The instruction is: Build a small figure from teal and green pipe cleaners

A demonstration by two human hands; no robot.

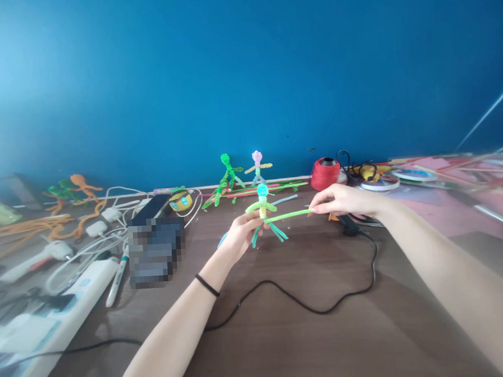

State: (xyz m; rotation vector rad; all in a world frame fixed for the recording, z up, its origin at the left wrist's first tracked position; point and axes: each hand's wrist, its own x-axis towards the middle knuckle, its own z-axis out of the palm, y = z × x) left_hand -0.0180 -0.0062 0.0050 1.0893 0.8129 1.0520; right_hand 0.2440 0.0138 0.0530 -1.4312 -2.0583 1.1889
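Above the middle of the desk, my left hand [241, 234] pinches a small pipe cleaner figure [262, 192] at its waist. The figure is upright, with a light blue head, a yellow body, green arms and teal legs spread below. A light green pipe cleaner [290, 214] runs from its waist out to the right. My right hand [330, 200] is closed on the far end of that pipe cleaner, holding it nearly straight. Part of the waist is hidden behind my left fingers.
Behind stand a green figure [226, 173] and a pink-headed figure [257, 160], near a red thread spool [324, 174]. Left are a power strip [68, 316], a glue gun [40, 260], a marker [117, 281] and white cables. A black cord [300, 304] crosses the desk; pink sheets [450, 212] lie right.
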